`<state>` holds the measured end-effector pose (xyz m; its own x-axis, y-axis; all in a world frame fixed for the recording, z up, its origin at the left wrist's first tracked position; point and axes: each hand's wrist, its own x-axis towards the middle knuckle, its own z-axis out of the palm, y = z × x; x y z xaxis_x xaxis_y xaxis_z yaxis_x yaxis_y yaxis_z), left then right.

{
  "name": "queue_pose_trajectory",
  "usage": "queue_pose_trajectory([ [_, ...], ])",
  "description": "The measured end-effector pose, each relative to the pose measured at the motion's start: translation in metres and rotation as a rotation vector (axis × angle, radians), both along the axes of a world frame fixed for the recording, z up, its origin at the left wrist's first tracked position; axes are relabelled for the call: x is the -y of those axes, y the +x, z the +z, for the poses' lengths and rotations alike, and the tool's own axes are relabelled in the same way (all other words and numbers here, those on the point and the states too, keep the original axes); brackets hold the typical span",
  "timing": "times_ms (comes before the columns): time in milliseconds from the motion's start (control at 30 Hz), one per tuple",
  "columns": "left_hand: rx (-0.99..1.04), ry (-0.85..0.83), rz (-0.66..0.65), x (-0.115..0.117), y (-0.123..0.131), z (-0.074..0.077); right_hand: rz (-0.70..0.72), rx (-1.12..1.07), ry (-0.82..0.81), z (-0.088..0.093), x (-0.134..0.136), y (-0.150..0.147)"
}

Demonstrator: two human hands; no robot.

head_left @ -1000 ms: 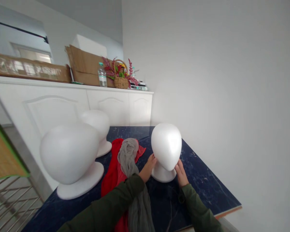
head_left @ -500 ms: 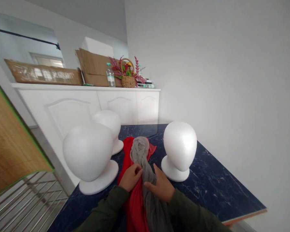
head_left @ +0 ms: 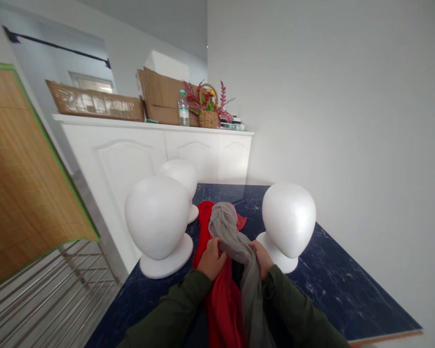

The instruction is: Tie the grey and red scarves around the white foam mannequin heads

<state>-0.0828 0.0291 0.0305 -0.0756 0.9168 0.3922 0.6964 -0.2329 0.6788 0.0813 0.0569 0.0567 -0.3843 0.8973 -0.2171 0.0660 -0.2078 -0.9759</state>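
Note:
A grey scarf (head_left: pixel 235 244), bunched into a long strip, lies over a red scarf (head_left: pixel 223 302) on the dark blue marbled table (head_left: pixel 333 285). Its far end is rounded and looped back. My left hand (head_left: pixel 212 260) is closed, pinching the grey scarf's left edge above the red cloth. On the other side, my right hand (head_left: pixel 262 259) grips the same grey strip, its fingers partly hidden behind the fabric. Between my hands the grey cloth bends to the right. One white foam head (head_left: pixel 289 220) stands just right of my right hand; another foam head (head_left: pixel 157 217) stands to the left.
A third foam head (head_left: pixel 181 176) stands behind the left one. White cabinets (head_left: pixel 128 159) carry cardboard boxes (head_left: pixel 166 96), a water bottle (head_left: pixel 183 110) and a flower basket (head_left: pixel 208 119). At the left are a metal rack (head_left: pixel 58 285) and a bamboo mat (head_left: pixel 29 174).
My hands have closed on the grey scarf, and its middle has shifted right, away from the red one. The view has turned slightly left.

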Motion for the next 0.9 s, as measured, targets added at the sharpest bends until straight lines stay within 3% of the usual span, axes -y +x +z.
queue_pose_trajectory([
  [67, -0.004, 0.003, -0.002, -0.001, -0.002, -0.003, 0.027, -0.033, -0.132, 0.008, 0.005, 0.006],
  [200, -0.053, -0.052, -0.027, -0.004, -0.007, -0.005, 0.195, -0.151, -0.556, 0.022, 0.023, 0.022],
  [233, -0.075, -0.047, -0.038, -0.006, -0.008, -0.004, 0.228, -0.15, -0.589, 0.024, 0.029, 0.025],
  [400, -0.27, 0.03, -0.132, -0.025, -0.005, 0.011, 0.225, -0.118, -0.34, 0.028, 0.055, 0.039],
  [533, -0.361, 0.128, -0.196, -0.037, -0.002, 0.03, 0.205, -0.144, -0.249, 0.027, 0.067, 0.054],
  [667, -0.09, 0.183, -0.153, -0.029, -0.004, 0.057, 0.19, -0.245, -0.291, 0.027, 0.074, 0.085],
  [767, 0.233, 0.012, -0.152, -0.012, -0.002, 0.085, 0.243, -0.414, -0.368, 0.036, 0.082, 0.113],
  [833, 0.444, -0.202, -0.277, 0.002, 0.0, 0.105, 0.239, -0.478, -0.313, 0.048, 0.089, 0.132],
  [900, 0.523, -0.445, -0.514, 0.018, 0.001, 0.123, 0.212, -0.456, -0.196, 0.063, 0.097, 0.152],
])
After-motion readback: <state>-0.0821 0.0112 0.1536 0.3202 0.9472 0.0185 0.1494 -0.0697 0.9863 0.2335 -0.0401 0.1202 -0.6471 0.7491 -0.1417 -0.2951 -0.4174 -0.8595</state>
